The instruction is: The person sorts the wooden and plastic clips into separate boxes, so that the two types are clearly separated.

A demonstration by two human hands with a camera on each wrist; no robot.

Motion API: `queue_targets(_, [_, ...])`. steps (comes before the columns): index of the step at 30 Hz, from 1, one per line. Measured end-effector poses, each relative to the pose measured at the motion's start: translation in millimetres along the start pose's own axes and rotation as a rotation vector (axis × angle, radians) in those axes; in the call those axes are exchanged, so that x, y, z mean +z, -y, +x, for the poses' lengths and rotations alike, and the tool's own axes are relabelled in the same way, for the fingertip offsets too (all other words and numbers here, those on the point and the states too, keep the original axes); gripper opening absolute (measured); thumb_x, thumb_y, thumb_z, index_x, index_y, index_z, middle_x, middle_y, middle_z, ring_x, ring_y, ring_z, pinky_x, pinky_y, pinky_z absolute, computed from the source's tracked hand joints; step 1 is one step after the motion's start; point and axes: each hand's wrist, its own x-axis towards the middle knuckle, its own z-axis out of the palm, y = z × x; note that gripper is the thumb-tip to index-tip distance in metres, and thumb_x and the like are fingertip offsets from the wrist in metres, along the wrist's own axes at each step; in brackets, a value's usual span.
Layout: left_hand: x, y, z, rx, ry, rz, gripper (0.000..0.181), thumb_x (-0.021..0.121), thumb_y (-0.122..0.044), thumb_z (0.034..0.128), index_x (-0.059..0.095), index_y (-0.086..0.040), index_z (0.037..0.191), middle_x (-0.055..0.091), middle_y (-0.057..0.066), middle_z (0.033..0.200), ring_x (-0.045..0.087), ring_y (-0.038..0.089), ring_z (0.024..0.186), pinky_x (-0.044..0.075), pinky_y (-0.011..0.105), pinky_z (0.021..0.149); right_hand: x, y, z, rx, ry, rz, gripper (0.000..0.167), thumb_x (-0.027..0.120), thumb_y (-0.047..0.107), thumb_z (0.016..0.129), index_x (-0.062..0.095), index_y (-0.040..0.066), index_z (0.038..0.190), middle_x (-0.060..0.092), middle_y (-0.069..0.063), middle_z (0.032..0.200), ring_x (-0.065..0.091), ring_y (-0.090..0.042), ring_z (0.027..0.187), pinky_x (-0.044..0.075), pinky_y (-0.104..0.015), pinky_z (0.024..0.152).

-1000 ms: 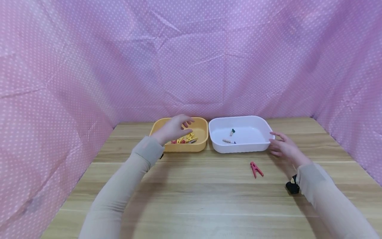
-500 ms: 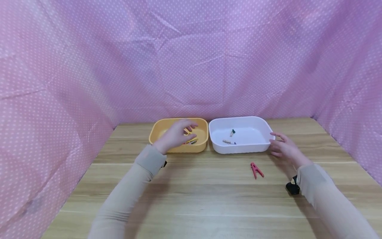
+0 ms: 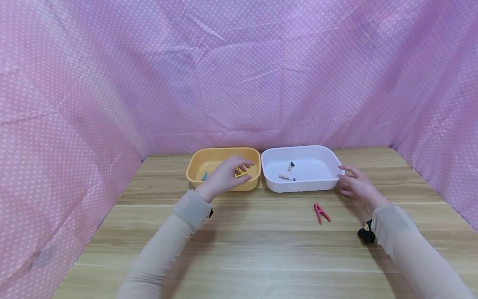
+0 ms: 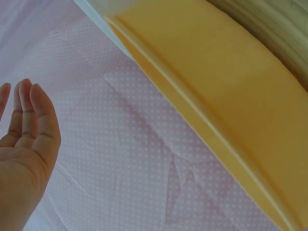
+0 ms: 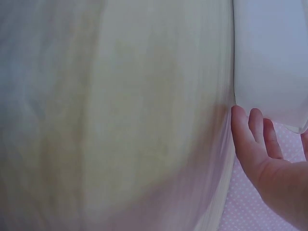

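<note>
My left hand (image 3: 225,176) is over the yellow bin (image 3: 192,170), its fingers loosely bent with nothing between them. The left wrist view shows those relaxed fingers (image 4: 45,118) apart from the bin's outer wall. Inside the bin, a blue clothespin (image 3: 204,176) and some yellow clothespins (image 3: 240,173) are partly hidden by the hand. Beside it stands the white bin (image 3: 306,185), holding a small wooden clip with a green top (image 3: 291,166) and another wooden clip (image 3: 284,177). My right hand (image 3: 356,185) rests its fingertips against the white bin's right end, fingers extended.
A red clothespin (image 3: 321,213) lies on the wooden table (image 3: 261,249) in front of the white bin. Behind both bins hangs a pink dotted cloth (image 3: 239,83), which also closes off the sides.
My left hand has shifted right and a little toward me over the yellow bin, uncovering the blue clothespin on the left. The right hand has stayed against the white bin.
</note>
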Motion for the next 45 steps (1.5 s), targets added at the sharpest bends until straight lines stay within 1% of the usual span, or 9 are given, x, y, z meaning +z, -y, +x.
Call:
queue_targets(11, [18.8, -7.2, -6.4, 0.048, -0.005, -0.053, 0.032, 0.07, -0.006, 0.0833, 0.063, -0.002, 0.114, 0.062, 0.014, 0.105, 0.06, 0.023, 0.091, 0.053, 0.033, 0.08, 0, -1, -0.3, 0.023, 0.004, -0.027, 0.065, 0.045, 0.031, 0.1, 0.012, 0.005, 0.15, 0.018, -0.035, 0.146, 0.056, 0.004, 0.089, 0.052, -0.027, 0.087])
queue_targets(17, [26.5, -13.6, -7.1, 0.017, 0.04, -0.06, 0.032, 0.069, -0.006, 0.0841, 0.063, -0.002, 0.116, 0.062, 0.011, 0.107, 0.06, 0.02, 0.093, 0.053, 0.031, 0.083, 0, -2, -0.5, 0.021, -0.001, -0.035, 0.066, 0.044, 0.031, 0.1, 0.01, 0.004, 0.15, 0.021, -0.035, 0.144, 0.057, 0.003, 0.089, 0.052, -0.027, 0.086])
queue_targets(22, [35.4, -15.7, -6.7, 0.004, 0.05, -0.086, 0.031, 0.069, -0.006, 0.0845, 0.064, -0.003, 0.115, 0.061, 0.007, 0.104, 0.06, 0.023, 0.094, 0.052, 0.026, 0.083, 0, -1, -0.2, 0.023, -0.003, -0.048, 0.067, 0.043, 0.031, 0.101, 0.007, 0.003, 0.15, 0.021, -0.035, 0.143, 0.057, 0.001, 0.09, 0.052, -0.028, 0.088])
queue_targets(31, [51.5, -22.8, 0.5, 0.031, 0.091, -0.115, 0.033, 0.068, -0.008, 0.086, 0.061, -0.002, 0.118, 0.063, 0.01, 0.107, 0.061, 0.025, 0.096, 0.052, 0.035, 0.085, -1, 1, -0.2, 0.032, -0.006, -0.106, 0.067, 0.041, 0.031, 0.101, 0.005, 0.002, 0.15, 0.02, -0.038, 0.144, 0.058, -0.005, 0.094, 0.051, -0.031, 0.09])
queue_targets(36, [56.6, -27.0, 3.2, 0.014, 0.11, -0.115, 0.032, 0.068, -0.008, 0.0859, 0.063, -0.004, 0.117, 0.064, 0.008, 0.107, 0.061, 0.021, 0.096, 0.051, 0.026, 0.087, 0, 0, 1.0, 0.023, -0.006, -0.067, 0.067, 0.043, 0.03, 0.101, 0.006, 0.002, 0.15, 0.025, -0.036, 0.141, 0.058, 0.0, 0.088, 0.052, -0.029, 0.088])
queue_targets(38, [59.2, -28.8, 4.0, 0.011, 0.116, -0.111, 0.031, 0.068, -0.009, 0.0858, 0.063, -0.005, 0.117, 0.064, 0.007, 0.107, 0.062, 0.02, 0.096, 0.05, 0.023, 0.087, 0, 0, 1.4, 0.014, -0.01, -0.056, 0.066, 0.045, 0.029, 0.1, 0.009, 0.003, 0.149, 0.036, -0.031, 0.134, 0.059, 0.001, 0.087, 0.053, -0.028, 0.086])
queue_targets(41, [63.8, -32.3, 5.4, 0.015, 0.122, -0.108, 0.031, 0.068, -0.01, 0.086, 0.063, -0.005, 0.116, 0.064, 0.006, 0.108, 0.062, 0.019, 0.097, 0.049, 0.021, 0.087, 0, 0, 1.8, 0.004, -0.013, -0.03, 0.063, 0.048, 0.028, 0.099, 0.016, 0.004, 0.147, 0.053, -0.011, 0.116, 0.059, 0.001, 0.087, 0.053, -0.027, 0.083])
queue_targets(43, [67.5, -34.7, 7.0, 0.012, 0.136, -0.11, 0.031, 0.068, -0.011, 0.0863, 0.063, -0.005, 0.117, 0.063, 0.006, 0.109, 0.061, 0.018, 0.098, 0.049, 0.022, 0.088, 0, -1, 2.0, 0.005, -0.013, -0.011, 0.06, 0.05, 0.028, 0.098, 0.02, 0.006, 0.146, 0.056, 0.002, 0.104, 0.06, 0.001, 0.087, 0.054, -0.026, 0.082])
queue_targets(45, [70.7, -37.8, 8.9, 0.011, 0.161, -0.113, 0.032, 0.068, -0.012, 0.0871, 0.063, -0.005, 0.118, 0.063, 0.006, 0.11, 0.061, 0.019, 0.1, 0.049, 0.025, 0.09, -1, -1, 2.3, 0.006, -0.011, -0.004, 0.059, 0.05, 0.028, 0.098, 0.021, 0.007, 0.146, 0.055, 0.007, 0.1, 0.06, 0.001, 0.087, 0.054, -0.026, 0.082])
